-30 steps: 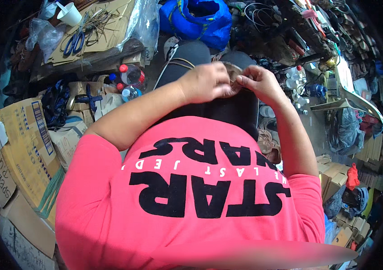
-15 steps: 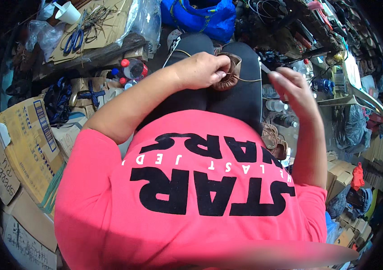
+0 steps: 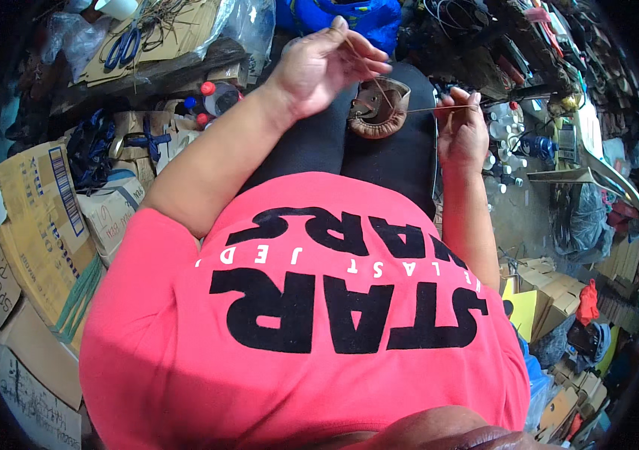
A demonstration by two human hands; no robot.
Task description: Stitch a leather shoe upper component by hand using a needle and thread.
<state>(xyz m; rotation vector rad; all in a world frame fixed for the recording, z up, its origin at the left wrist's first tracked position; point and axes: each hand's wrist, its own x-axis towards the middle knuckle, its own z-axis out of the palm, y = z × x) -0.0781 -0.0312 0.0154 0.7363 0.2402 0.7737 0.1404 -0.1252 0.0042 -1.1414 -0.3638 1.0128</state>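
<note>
A brown leather shoe piece with a gathered, puckered edge (image 3: 377, 129) rests between my thighs, its hollow side facing up. My left hand (image 3: 318, 75) is raised beyond it to the left, with a thin tan cord (image 3: 381, 88) running taut from its curled fingers down to the leather. To the right, my right hand (image 3: 463, 139) pinches another length of the cord between thumb and forefinger, drawn straight out sideways from the piece. Neither hand touches the leather. Whether a needle is in my right fingers cannot be made out.
Blue-handled scissors (image 3: 123, 49) lie on cardboard at the upper left, near a white cup (image 3: 117, 7). A blue bag (image 3: 312, 13) sits beyond my knees. Bottles (image 3: 222, 99) stand left, several more right. Cardboard boxes (image 3: 38, 210) crowd the left side.
My left hand has left the leather piece and moved up and left, pulling cord. My right hand has come slightly lower and inward, its cord now taut.
</note>
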